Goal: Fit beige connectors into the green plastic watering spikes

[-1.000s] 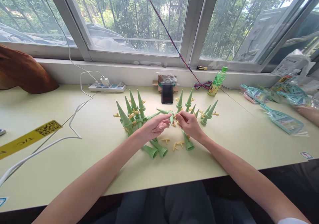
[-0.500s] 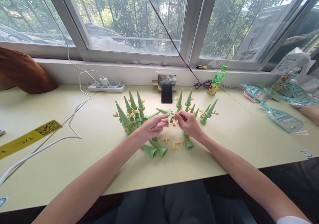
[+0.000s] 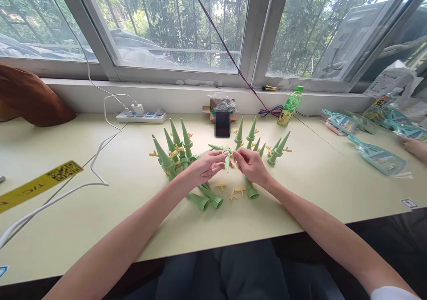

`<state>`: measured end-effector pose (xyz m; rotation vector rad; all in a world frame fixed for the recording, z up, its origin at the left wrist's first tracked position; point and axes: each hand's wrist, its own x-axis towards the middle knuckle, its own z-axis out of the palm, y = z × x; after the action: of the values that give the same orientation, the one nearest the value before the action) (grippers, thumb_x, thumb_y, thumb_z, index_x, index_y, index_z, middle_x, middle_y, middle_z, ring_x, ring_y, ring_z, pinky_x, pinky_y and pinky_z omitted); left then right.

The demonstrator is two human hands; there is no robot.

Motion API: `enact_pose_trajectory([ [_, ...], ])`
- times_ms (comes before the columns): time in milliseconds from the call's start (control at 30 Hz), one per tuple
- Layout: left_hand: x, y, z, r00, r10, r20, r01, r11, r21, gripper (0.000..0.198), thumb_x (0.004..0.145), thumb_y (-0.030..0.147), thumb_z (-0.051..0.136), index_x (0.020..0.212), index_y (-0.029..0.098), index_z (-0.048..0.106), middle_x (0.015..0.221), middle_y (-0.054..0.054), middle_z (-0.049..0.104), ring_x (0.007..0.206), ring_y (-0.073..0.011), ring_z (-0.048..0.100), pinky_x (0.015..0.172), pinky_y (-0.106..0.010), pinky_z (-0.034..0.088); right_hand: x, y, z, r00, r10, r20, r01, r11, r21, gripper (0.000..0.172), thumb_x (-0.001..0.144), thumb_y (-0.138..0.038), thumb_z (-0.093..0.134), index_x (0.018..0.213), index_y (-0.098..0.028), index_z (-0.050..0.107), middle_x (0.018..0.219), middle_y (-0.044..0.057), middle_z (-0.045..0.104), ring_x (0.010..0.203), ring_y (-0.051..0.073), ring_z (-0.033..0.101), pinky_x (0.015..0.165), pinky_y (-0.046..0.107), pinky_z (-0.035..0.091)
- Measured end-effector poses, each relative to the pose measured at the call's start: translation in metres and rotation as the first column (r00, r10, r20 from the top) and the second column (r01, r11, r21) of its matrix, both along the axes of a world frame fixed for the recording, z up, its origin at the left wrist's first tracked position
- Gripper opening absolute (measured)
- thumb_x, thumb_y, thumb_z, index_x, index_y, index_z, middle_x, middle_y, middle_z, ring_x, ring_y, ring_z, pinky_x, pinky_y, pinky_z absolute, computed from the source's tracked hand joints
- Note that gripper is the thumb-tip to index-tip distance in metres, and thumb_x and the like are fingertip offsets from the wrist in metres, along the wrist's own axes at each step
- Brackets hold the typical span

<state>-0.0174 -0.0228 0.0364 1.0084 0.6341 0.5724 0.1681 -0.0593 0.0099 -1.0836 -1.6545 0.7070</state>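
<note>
My left hand [image 3: 208,165] is closed on a green plastic watering spike [image 3: 227,163], whose pointed tip hangs downward beyond the fingers. Just to its right, my right hand [image 3: 251,165] pinches at the side of that spike; a bit of yellow shows at the fingertips, apparently a small valve mostly hidden by them. Other green spikes with yellow valves stand upright in a left group [image 3: 166,157] and a right group [image 3: 275,151]. Below my hands, several loose yellow valves [image 3: 232,194] lie on the table, with hollow green spikes [image 3: 216,202] lying on their sides near them.
A phone [image 3: 222,124] leans on a small box behind the spikes. A green-capped bottle [image 3: 291,106] and a power strip [image 3: 142,116] stand near the sill. At right lie bagged turquoise dustpans [image 3: 378,157], with another person's hand [image 3: 415,148] beside them. A white cable [image 3: 96,164] crosses the left side.
The held spike has turned in my fingers, and its tip now points further down. Both hands stay in nearly the same place. The other person's hand at right has shifted slightly.
</note>
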Motion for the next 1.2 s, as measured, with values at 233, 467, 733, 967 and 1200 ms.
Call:
enact_pose_trajectory([
  [233,0.0021,-0.0022,0.0008,0.998,0.053,-0.016,-0.052,0.996,0.066,0.032,0.075,0.038,0.078,0.084,0.013,0.059,0.062,0.004,0.049,0.037,0.0016,0.032,0.031,-0.013,0.017,-0.0007,-0.0006,0.0016,1.000,0.004,-0.007,-0.004,1.000,0.006,0.042,0.093,-0.053,0.050,0.067,-0.020,0.046,0.052,-0.004,0.042,0.047,0.010,0.037,0.045,0.024,0.031],
  [467,0.0029,0.0004,-0.0047,0.997,0.067,-0.032,-0.062,0.989,0.133,0.036,0.073,0.040,0.079,0.086,0.014,0.058,0.067,0.003,0.050,0.049,-0.0026,0.044,0.044,-0.016,0.031,0.0008,0.0006,-0.0006,1.000,0.001,0.003,-0.001,1.000,0.011,0.040,0.094,-0.050,0.049,0.068,-0.020,0.045,0.052,-0.004,0.042,0.047,0.010,0.037,0.045,0.024,0.030],
  [733,0.0036,-0.0006,-0.0037,0.998,0.057,-0.017,-0.053,0.981,0.187,0.037,0.076,0.041,0.077,0.090,0.013,0.057,0.062,0.004,0.047,0.051,-0.0047,0.044,0.054,-0.021,0.037,0.0015,0.0010,-0.0020,1.000,0.013,-0.002,-0.013,1.000,-0.001,0.039,0.094,-0.050,0.049,0.068,-0.020,0.045,0.051,-0.004,0.041,0.046,0.010,0.037,0.045,0.024,0.030],
  [967,0.0028,-0.0002,-0.0042,0.995,0.096,-0.029,-0.088,0.975,0.203,0.044,0.074,0.041,0.078,0.101,0.011,0.061,0.066,0.003,0.049,0.057,-0.0067,0.046,0.063,-0.025,0.040,0.0015,0.0012,-0.0019,1.000,0.007,0.000,-0.007,1.000,-0.004,0.039,0.094,-0.050,0.050,0.069,-0.021,0.045,0.051,-0.004,0.041,0.046,0.010,0.037,0.045,0.025,0.030],
  [1200,0.0041,0.0007,-0.0056,0.990,0.135,-0.046,-0.122,0.968,0.219,0.062,0.073,0.037,0.080,0.122,0.008,0.055,0.072,0.001,0.054,0.060,-0.0075,0.047,0.067,-0.028,0.041,0.0017,0.0006,-0.0012,1.000,0.010,0.004,-0.010,1.000,0.000,0.038,0.094,-0.048,0.049,0.069,-0.020,0.046,0.052,-0.004,0.042,0.046,0.010,0.037,0.045,0.025,0.030],
])
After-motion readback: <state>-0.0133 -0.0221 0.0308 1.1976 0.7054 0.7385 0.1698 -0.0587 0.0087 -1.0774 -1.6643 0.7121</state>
